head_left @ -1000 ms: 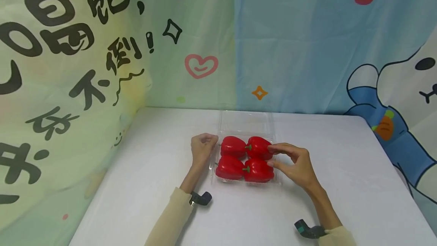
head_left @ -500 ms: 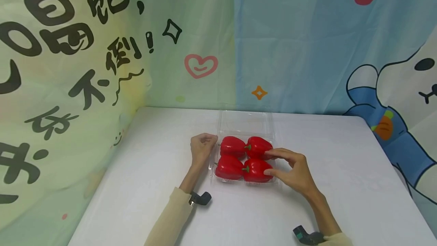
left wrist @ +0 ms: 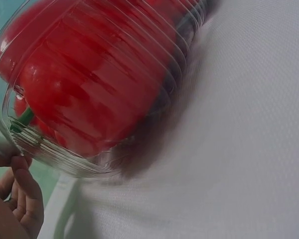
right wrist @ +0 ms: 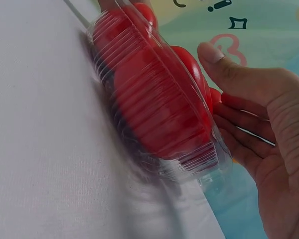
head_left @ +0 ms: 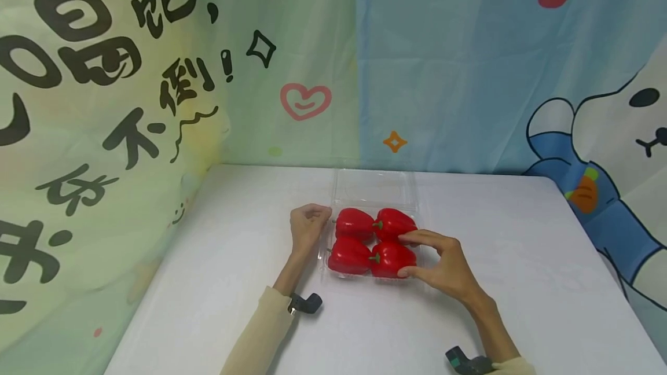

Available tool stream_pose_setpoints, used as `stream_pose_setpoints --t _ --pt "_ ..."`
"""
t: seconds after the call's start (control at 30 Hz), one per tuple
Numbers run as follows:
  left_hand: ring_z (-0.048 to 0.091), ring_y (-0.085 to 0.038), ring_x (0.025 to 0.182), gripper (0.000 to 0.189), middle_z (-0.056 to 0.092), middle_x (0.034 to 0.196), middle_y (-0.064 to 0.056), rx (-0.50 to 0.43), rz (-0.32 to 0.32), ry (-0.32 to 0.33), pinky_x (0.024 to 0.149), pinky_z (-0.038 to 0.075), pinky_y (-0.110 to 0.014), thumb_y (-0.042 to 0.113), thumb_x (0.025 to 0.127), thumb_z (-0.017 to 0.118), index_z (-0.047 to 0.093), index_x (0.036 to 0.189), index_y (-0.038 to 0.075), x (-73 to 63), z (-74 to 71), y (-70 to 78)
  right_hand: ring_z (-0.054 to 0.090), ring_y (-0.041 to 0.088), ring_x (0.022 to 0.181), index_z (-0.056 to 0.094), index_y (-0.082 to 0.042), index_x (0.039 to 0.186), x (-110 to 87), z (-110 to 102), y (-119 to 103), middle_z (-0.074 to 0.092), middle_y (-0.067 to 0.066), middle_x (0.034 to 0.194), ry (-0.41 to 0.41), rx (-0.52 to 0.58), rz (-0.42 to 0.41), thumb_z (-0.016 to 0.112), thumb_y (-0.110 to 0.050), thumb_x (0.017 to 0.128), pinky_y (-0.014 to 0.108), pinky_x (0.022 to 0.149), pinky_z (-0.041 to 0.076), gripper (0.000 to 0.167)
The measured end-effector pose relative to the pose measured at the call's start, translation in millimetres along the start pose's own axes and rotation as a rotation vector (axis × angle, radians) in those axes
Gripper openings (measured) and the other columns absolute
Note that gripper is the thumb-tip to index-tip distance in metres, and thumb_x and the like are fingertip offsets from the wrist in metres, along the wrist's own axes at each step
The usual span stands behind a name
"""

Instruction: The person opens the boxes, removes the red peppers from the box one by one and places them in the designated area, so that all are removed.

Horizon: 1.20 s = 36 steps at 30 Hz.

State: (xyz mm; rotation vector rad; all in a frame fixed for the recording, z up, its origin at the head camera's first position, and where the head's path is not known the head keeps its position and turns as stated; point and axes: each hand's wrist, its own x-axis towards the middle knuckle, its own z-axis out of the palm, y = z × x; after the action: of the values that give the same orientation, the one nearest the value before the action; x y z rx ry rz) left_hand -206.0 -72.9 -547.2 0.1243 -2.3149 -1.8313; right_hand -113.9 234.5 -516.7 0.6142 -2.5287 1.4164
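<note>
- Near right pepper: sits in its corner of the clear container, stem pointing left.
- Change: right hand has slid toward the person, off the far right pepper, and now spans the near right one. Thumb at its near side, fingers at its far side, spread wide; cannot tell whether they grip.
- Reading: attention has narrowed to that single pepper; all four look seated.
- Left hand: unchanged, pinching the container's edge by the far left corner, presumably steadying it.
- Lid: lies back, open, toward the curtain.
</note>
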Motion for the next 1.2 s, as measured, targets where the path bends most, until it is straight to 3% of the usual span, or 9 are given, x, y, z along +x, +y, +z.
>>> stream_pose_setpoints --t 0.23,0.43,0.53,0.93,1.2 --pt "0.072 -0.019 0.073 0.017 0.080 0.088 -0.019 -0.001 -0.002 0.000 0.062 0.054 -0.021 0.015 0.100 0.074 0.082 0.094 0.001 -1.0 -0.3 -0.6 0.068 -0.001 0.120 0.079 -0.015 0.131 -0.6 0 -1 0.080 0.003 0.130 -0.029 -0.083 -0.005 0.103 -0.018 0.071 0.040 0.098 0.065 0.066" --pt "0.073 -0.021 0.074 0.017 0.080 0.088 -0.018 0.006 -0.010 0.000 0.062 0.054 -0.021 0.016 0.100 0.074 0.082 0.095 0.001 -0.3 0.0 1.1 0.073 0.024 0.125 0.078 -0.015 0.133 2.1 -1 -2 0.079 0.005 0.132 -0.053 -0.127 -0.006 0.104 -0.020 0.070 0.051 0.097 0.065 0.068" --pt "0.073 -0.022 0.074 0.017 0.080 0.088 -0.018 0.009 -0.008 0.002 0.063 0.054 -0.021 0.016 0.100 0.074 0.082 0.094 0.001 0.1 0.2 1.4 0.072 0.031 0.127 0.078 -0.015 0.133 2.9 -1 -2 0.079 0.006 0.134 -0.074 -0.139 0.009 0.104 -0.019 0.070 0.055 0.098 0.064 0.068" --pt "0.069 -0.018 0.070 0.017 0.078 0.083 -0.019 0.005 -0.017 -0.006 0.061 0.052 -0.021 0.016 0.099 0.074 0.081 0.094 0.001 -1.2 0.8 1.0 0.076 0.033 0.120 0.075 -0.010 0.137 4.5 -2 -11 0.076 0.012 0.138 -0.179 -0.221 0.059 0.101 -0.022 0.075 0.052 0.097 0.065 0.068" --pt "0.072 -0.021 0.072 0.017 0.079 0.085 -0.018 0.012 -0.023 0.000 0.062 0.054 -0.020 0.016 0.099 0.074 0.082 0.094 0.001 -1.8 0.7 1.6 0.073 0.033 0.125 0.074 -0.012 0.137 1.7 2 -11 0.076 0.007 0.136 -0.169 -0.208 0.047 0.100 -0.021 0.076 0.053 0.099 0.064 0.066"
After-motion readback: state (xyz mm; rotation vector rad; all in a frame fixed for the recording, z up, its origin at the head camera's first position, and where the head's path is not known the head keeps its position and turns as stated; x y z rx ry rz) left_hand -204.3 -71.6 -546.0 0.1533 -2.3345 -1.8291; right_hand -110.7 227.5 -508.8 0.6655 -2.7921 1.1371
